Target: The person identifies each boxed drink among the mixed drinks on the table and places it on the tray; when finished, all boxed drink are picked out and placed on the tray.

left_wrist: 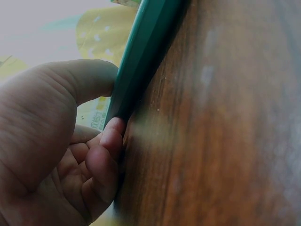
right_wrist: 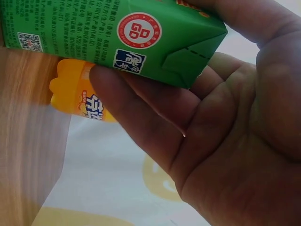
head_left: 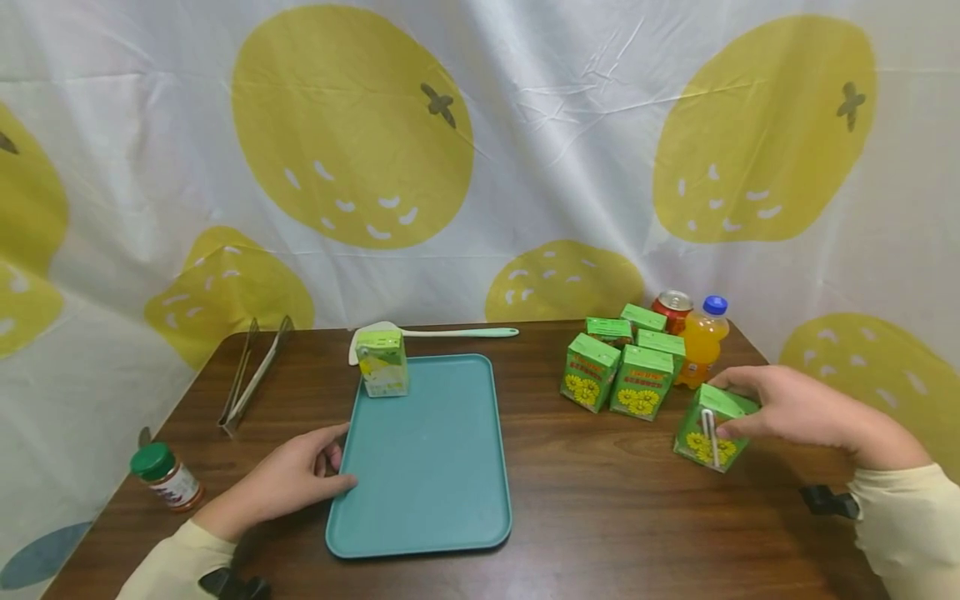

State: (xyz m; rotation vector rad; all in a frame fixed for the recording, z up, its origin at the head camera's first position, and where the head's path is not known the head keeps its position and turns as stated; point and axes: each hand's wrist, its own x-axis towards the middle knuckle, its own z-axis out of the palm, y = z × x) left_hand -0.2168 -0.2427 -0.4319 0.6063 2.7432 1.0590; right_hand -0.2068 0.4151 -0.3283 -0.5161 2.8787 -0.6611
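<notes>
A teal tray (head_left: 427, 467) lies on the table, and my left hand (head_left: 296, 475) grips its left edge. In the left wrist view the thumb (left_wrist: 91, 77) lies against the tray's rim (left_wrist: 141, 66) and the other fingers curl at its lower edge. To the right, my right hand (head_left: 787, 412) holds a green drink carton (head_left: 712, 429) with yellow flowers and a straw on its front. The right wrist view shows the carton's side (right_wrist: 94, 33) with fingers around it. A lighter green and yellow carton (head_left: 384, 364) stands at the tray's far left corner.
Several green cartons (head_left: 641, 383) stand grouped at the back right, beside an orange drink bottle (head_left: 702, 342) and a red can (head_left: 672, 310). Behind the tray lies a spatula (head_left: 465, 332). Tongs (head_left: 255, 375) and a green-capped jar (head_left: 167, 477) are on the left.
</notes>
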